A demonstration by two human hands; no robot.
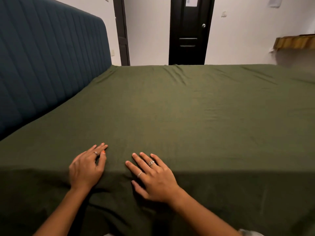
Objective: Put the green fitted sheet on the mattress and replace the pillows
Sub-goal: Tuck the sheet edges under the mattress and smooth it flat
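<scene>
I am pressing both hands, left hand (pixel 87 167) and right hand (pixel 151 178), flat and empty on the green fitted sheet (pixel 187 108). Sweeping outward should be smoothing the far wrinkles.

both arms out fwd; left hand (pixel 86 167) & right hand (pixel 153 176) flat, palms down, fingers straight.

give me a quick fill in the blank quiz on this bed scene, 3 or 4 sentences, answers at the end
1. Both hands, the left hand and the right hand, rest palms down on the ____ fitted sheet.
2. The padded headboard on the left is dark ____.
3. The number of pillows lying on the sheet is ____.
4. Past the far edge of the bed stands a black ____ with a round knob.

Missing words: green; blue; zero; door
</scene>
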